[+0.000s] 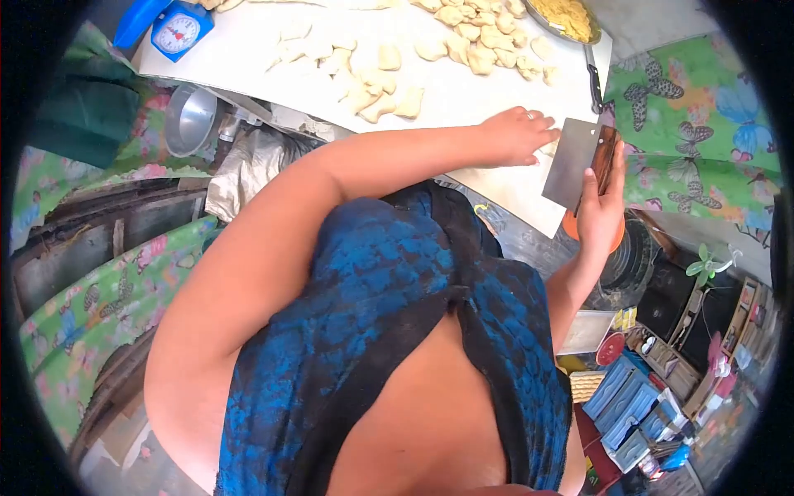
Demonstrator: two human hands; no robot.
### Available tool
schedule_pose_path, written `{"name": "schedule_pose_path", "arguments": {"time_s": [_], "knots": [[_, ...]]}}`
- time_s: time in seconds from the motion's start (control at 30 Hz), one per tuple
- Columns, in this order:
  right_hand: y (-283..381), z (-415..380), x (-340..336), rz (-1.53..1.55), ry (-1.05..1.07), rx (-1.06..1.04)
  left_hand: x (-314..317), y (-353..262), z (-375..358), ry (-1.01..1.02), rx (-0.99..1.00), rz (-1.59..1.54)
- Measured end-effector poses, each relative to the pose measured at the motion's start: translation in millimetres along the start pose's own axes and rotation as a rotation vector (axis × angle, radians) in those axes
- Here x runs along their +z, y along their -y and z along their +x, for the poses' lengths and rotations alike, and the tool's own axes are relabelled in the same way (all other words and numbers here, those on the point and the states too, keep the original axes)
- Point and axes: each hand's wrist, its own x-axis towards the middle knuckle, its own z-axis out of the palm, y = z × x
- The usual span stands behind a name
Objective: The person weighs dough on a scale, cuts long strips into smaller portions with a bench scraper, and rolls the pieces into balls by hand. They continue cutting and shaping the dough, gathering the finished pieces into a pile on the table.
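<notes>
My right hand (600,202) is wrapped round the dark wooden handle of a dough scraper (571,161). Its wide rectangular metal blade stands over the right end of the white table (488,182). Just left of the blade, my left hand (521,136) rests low over the table with its fingers stretched and slightly apart. A small pale bit, perhaps dough, shows between those fingertips and the blade. Farther back lie many dough pieces (389,56), some flat and loose, others heaped in a pile (484,41).
A black-handled knife (595,87) lies at the table's right edge, below a bowl of yellow filling (571,18). A blue scale (178,31) stands at the back left. A metal bowl (190,120) is under the left edge. Butterfly-print cloth (686,124) hangs at the right.
</notes>
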Motion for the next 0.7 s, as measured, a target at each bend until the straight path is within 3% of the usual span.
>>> {"name": "schedule_pose_path", "arguments": {"time_s": [0.13,0.23,0.3,0.37,0.47,0.7], "knots": [[-14.3,-8.1,-3.8,0.119,-0.022,-0.023,12.0,6.0,17.2,0.034,0.043,-0.003],[-10.3,-15.2,-14.8,0.233,-0.019,0.068,-2.8,8.3,8.0,0.190,0.016,-0.115],[-8.6,-15.2,-16.2,0.264,-0.022,0.047,-17.7,13.8,-19.6,0.144,-0.171,-0.243],[-4.6,-18.5,-14.7,0.294,-0.040,0.040,-28.6,20.4,-43.6,0.062,-0.212,-0.299],[4.0,-11.2,1.5,0.175,0.030,-0.112,-54.2,15.5,-65.4,0.114,-0.272,-0.264],[46.1,-8.2,40.3,0.003,0.301,-0.078,-61.5,5.2,-84.6,0.029,-0.293,-0.200]]}}
